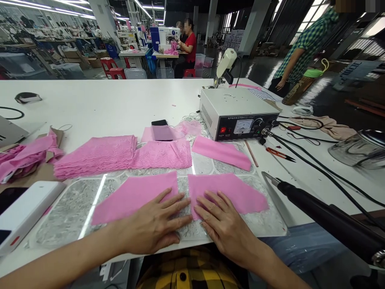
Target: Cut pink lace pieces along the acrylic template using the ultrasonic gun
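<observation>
Two flat pink fabric pieces lie side by side on a clear mat (66, 212) at the table's front edge. My left hand (159, 220) rests, fingers stretched out, on the inner lower corner of the left fabric piece (135, 192). With its fingers spread flat, my right hand (221, 220) presses on the inner edge of the right fabric piece (231, 188). A strip of mat shows between the two pieces. Behind them sit a stack of pink lace panels (96, 156), a smaller lace pile (162, 154) and a folded pink piece (221, 151).
A grey control box (240, 112) with cables stands at the back right. A black pen-like tool (325, 216) slants in from the right, near orange-handled snips (279, 153) and a glass jar (361, 150). A white device (30, 212) lies left. A person in a checked shirt (306, 52) stands beyond.
</observation>
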